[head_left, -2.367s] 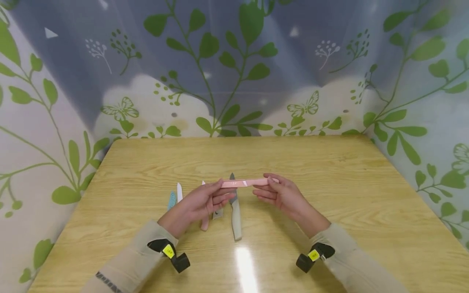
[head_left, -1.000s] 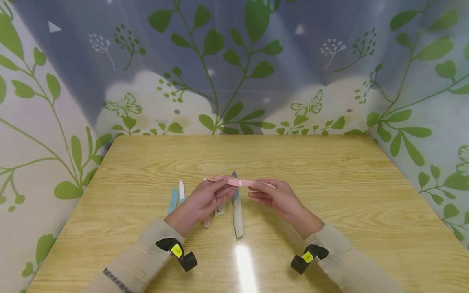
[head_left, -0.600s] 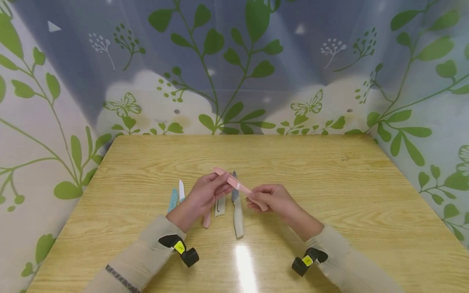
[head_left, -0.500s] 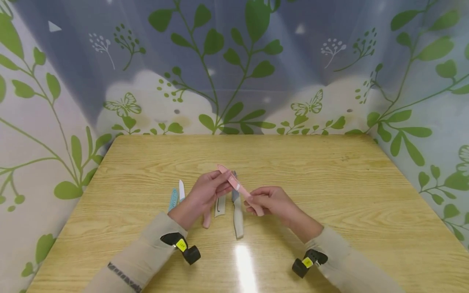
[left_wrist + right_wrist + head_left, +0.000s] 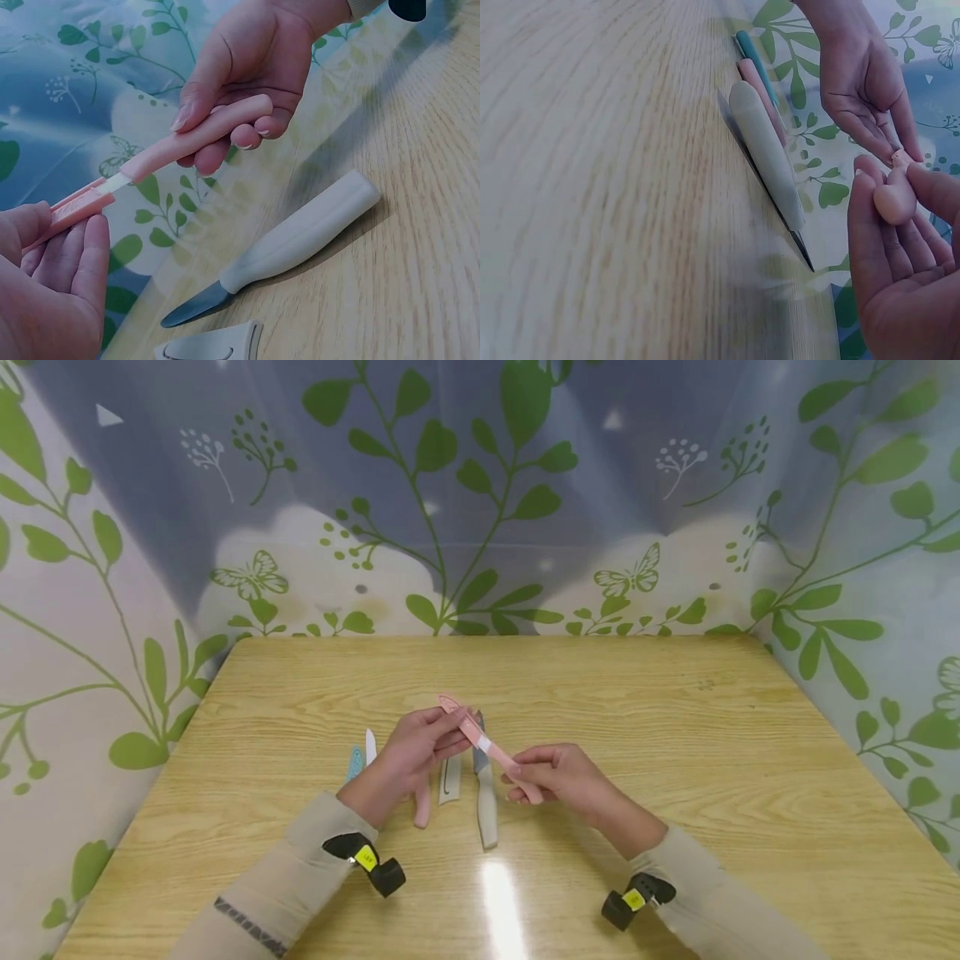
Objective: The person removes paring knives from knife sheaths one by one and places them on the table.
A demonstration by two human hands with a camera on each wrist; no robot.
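My left hand (image 5: 416, 747) pinches the pink sheath (image 5: 471, 729) of a small knife between thumb and fingers. The pink knife (image 5: 195, 139) is held by its handle in my right hand (image 5: 566, 777). Between sheath and handle a short stretch of whitish blade (image 5: 112, 184) shows; the remainder is inside the sheath. Tilted, the knife and sheath are in the air above the table, with the handle end toward the lower right in the head view. Below them lies a beige-handled knife (image 5: 487, 810) with a dark grey blade.
Beside the beige knife lies a beige sheath (image 5: 450, 781). A second pink handle (image 5: 422, 806) is partly hidden by my left hand. Further left are a white blade (image 5: 371, 746) and a blue sheath (image 5: 356, 762). Patterned cloth (image 5: 480, 527) hangs behind the wooden table (image 5: 675, 693).
The pink knife and sheath have turned from nearly level to slanting, as my right hand moved lower. Compared with half a second ago, slightly more blade shows between sheath and handle.
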